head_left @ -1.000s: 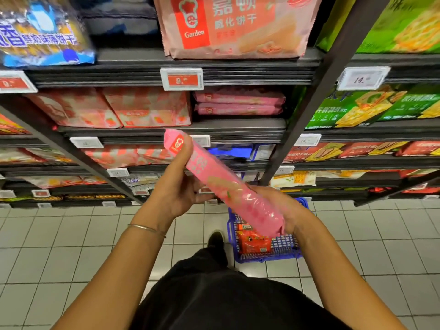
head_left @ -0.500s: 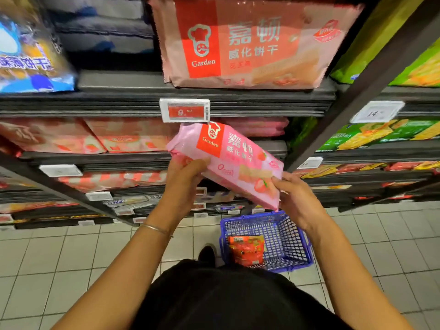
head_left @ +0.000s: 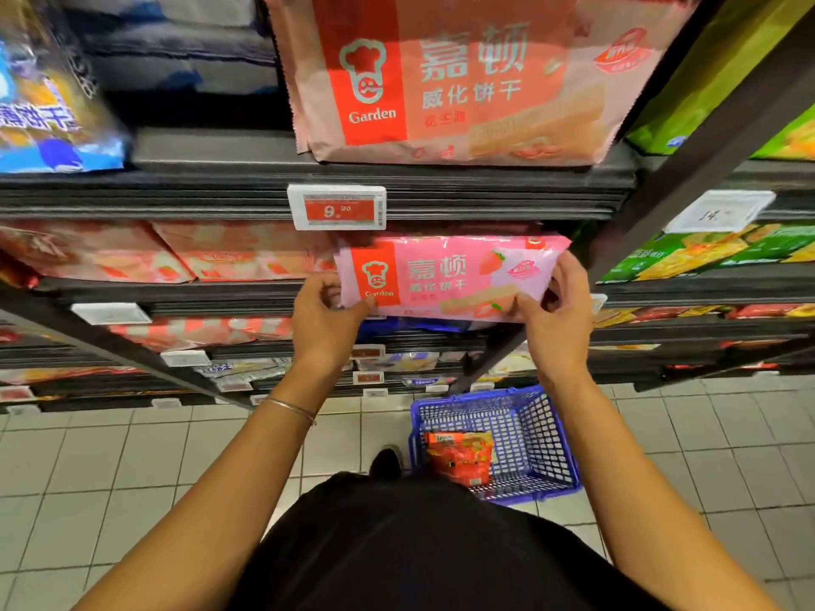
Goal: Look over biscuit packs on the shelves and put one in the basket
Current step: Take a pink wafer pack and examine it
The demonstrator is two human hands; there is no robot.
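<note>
A pink Garden wafer biscuit pack [head_left: 445,275] with a strawberry picture is held level at the front of the second shelf, its printed face toward me. My left hand [head_left: 324,321] pinches its lower left corner. My right hand [head_left: 558,313] grips its right end, fingers curled round the edge. Below, on the tiled floor, stands a blue plastic basket [head_left: 540,438] with a red-orange snack bag [head_left: 461,456] lying inside.
A bigger peach-coloured Garden pack [head_left: 463,77] stands on the shelf above, with a red price tag [head_left: 337,208] under it. More pink and striped packs [head_left: 176,253] fill the shelves to the left, green packs [head_left: 705,251] to the right. A dark shelf upright [head_left: 688,169] slants past on the right.
The pack has turned from tilted and edge-on to level with its front facing me, and has risen up to the second shelf. Both hands moved up and apart to its two ends.
</note>
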